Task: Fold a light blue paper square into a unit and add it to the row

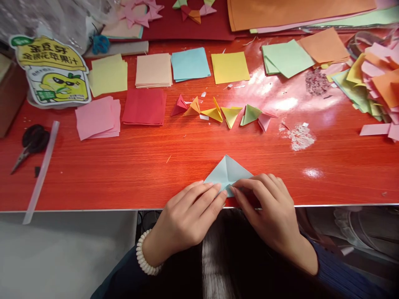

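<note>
Fingers (218,192) of both hands pinched on blue paper (227,170) at table edge (93,209).

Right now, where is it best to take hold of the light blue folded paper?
Probably the light blue folded paper is best taken at its free top point, coming from the far side: it lies flat, and both hands' fingertips press its near edge.

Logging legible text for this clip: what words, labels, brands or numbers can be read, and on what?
Yellow snack pouch at the table's far left: two rows of large dark Chinese characters on a yellow banner; they appear upside down or mirrored, so I cannot read them reliably.
Same pouch: green oval logo at the top corner and small green labels beside a lemon cartoon in sunglasses; too small to read.
Paper squares, folded pieces, scissors: no print visible.
</note>
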